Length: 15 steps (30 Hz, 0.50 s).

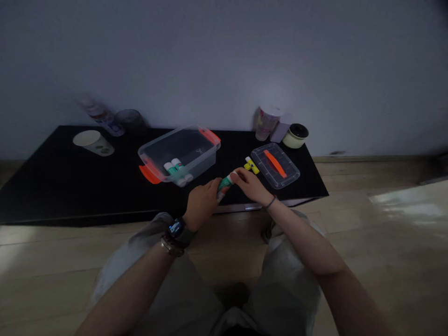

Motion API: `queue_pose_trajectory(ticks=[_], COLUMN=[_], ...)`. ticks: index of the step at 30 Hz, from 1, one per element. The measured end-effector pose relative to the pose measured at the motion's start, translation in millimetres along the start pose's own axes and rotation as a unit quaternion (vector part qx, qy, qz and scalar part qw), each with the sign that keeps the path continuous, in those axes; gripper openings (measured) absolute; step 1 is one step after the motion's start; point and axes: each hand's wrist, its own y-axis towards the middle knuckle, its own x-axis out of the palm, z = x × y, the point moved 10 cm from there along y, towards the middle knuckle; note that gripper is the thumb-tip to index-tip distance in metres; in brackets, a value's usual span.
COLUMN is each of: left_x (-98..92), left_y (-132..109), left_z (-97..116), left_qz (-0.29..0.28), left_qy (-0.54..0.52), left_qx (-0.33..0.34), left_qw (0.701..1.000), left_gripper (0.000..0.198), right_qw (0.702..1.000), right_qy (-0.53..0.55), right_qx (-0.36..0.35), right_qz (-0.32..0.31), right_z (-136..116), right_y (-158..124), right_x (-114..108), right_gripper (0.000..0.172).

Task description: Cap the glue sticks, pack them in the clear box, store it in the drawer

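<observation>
Item: one green tube (225, 185) with a white cap, slim and cylindrical, tilted. Location: at the front edge of the table (87, 186), right of that edge's middle; contact with the surface cannot be told.

Hold: left hand (203, 200) closed around the tube's lower body; right hand (251, 185) with fingertips pinched at the capped end.

Handling (judged): light, stiff-walled, probably plastic; smooth enough to twist in a loose grip, apt to roll if laid down, not notably fragile. Best taken round the middle of the body, with the cap held by thumb and fingertips.

Related stock: two similar capped tubes (178, 164), lying side by side in a clear container (206, 161) near the table's back edge; small yellow pieces (255, 169), just beyond the right hand; clear lid (292, 175) with orange handle (275, 163), toward the table's right edge.
</observation>
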Motion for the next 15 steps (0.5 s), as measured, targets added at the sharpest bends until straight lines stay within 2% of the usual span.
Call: queue_pose_trajectory(ticks=[4,7,10,12,15], left_x=[2.6,5.7,-4.2,-21.4,-55.8], left_y=[2,7,16,24,37], left_z=[-2,-5,-19,-41,-77], left_qz=[0.013,0.006,0.028,0.080,0.175], left_qy=[-0.019,-0.162,-0.338,-0.423,-0.518], left_qx=[0.016,0.026,0.014,-0.026,-0.073], left_qw=[1.000,0.986,0.941,0.902,0.834], left_gripper=[0.036,0.036,0.040,0.040,0.026], right_qw=[1.000,0.999,0.998,0.995,0.993], right_qy=[0.016,0.036,0.066,0.090,0.108], right_qx=[0.019,0.001,0.003,0.012,0.008], right_qz=[0.010,0.014,0.024,0.029,0.034], right_z=[4,-3,-5,-5,-6], right_y=[0,-1,-2,-2,-2], right_x=[0,-2,-5,-8,-11], right_gripper=[0.039,0.041,0.041,0.042,0.042])
